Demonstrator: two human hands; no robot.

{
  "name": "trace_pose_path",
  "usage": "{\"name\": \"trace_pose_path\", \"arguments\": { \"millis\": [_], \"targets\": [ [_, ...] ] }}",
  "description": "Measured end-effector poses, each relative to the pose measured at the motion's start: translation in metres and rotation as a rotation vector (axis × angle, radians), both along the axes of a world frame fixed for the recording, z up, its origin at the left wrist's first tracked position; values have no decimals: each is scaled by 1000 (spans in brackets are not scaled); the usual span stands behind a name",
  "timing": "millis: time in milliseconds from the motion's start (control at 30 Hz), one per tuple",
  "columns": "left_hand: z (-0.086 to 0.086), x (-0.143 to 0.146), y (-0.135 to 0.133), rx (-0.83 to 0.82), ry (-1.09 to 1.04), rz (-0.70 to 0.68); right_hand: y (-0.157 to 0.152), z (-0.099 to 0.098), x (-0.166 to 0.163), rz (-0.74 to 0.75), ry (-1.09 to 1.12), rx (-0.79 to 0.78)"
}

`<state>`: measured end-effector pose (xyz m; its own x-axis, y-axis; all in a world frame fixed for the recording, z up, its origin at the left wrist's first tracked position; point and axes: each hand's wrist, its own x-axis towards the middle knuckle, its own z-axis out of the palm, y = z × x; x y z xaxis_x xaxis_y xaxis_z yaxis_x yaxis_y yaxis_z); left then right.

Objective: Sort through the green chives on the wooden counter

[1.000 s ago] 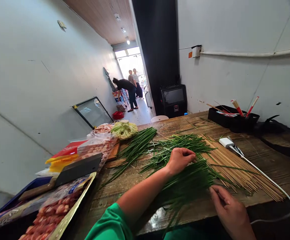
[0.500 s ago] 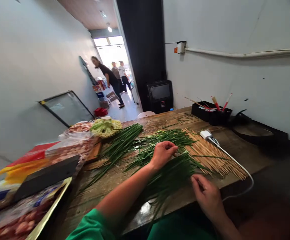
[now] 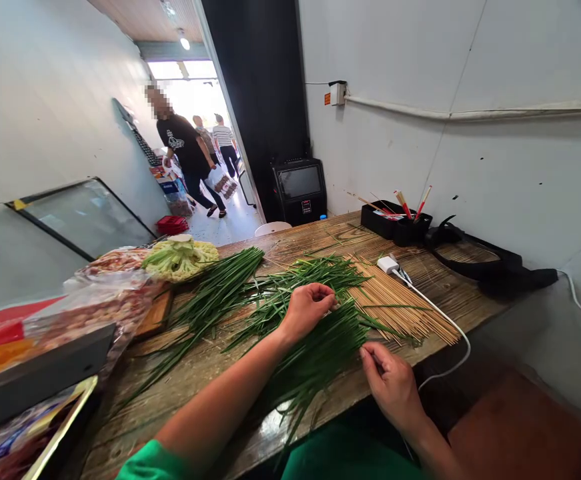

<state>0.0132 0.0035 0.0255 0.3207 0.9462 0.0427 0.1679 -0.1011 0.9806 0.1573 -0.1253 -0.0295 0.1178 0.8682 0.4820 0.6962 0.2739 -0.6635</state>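
My left hand point(image 3: 310, 310) is closed in a pinch at the upper edge of a bunch of garlic chives point(image 3: 320, 347). My right hand point(image 3: 393, 383) pinches at the bunch's lower right edge, thumb and forefinger together. Between my hands the long green leaves fan out toward the table's front edge, partly blurred. Whether a stick runs through them is hidden. Just beyond my left hand lie loose chives point(image 3: 330, 270), and a thicker pile of chives point(image 3: 225, 287) is farther left. Thin bamboo skewers point(image 3: 410, 307) lie in a spread to the right of the bunch.
A cauliflower point(image 3: 180, 257), bagged meat point(image 3: 105, 310) and a cleaver point(image 3: 45, 363) occupy the table's left. A white charger point(image 3: 387, 265) with its cable lies by the skewers. Behind are a black box point(image 3: 383, 223) and a black strap point(image 3: 490, 270). A person point(image 3: 185, 147) walks beyond the doorway.
My view has turned slightly to the right. Both hands keep nearly the same pose around the chives. The person in the doorway has straightened up, carrying a bag.
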Motion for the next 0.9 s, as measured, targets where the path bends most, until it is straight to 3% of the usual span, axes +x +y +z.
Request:
{"name": "trace_pose_path", "arguments": {
  "millis": [267, 467, 667, 700, 800, 900],
  "targets": [
    [5, -1, -1, 41, 45, -22, 1, -1, 0, -10, -25, 20],
    [6, 0, -9, 191, 239, -23, 1, -1, 0, -8, -29, 4],
    [25, -18, -6, 344, 503, -312, 2, -2, -1, -63, -31, -16],
    [30, -24, 0, 382, 560, -290, 2, -2, -1, -68, -36, -12],
    [40, -39, 18, 467, 721, -45, 3, -2, -1, -69, -59, -2],
    [39, -42, 33, 449, 860, -55, 3, -3, -1, -75, -69, 1]
  ]
}}
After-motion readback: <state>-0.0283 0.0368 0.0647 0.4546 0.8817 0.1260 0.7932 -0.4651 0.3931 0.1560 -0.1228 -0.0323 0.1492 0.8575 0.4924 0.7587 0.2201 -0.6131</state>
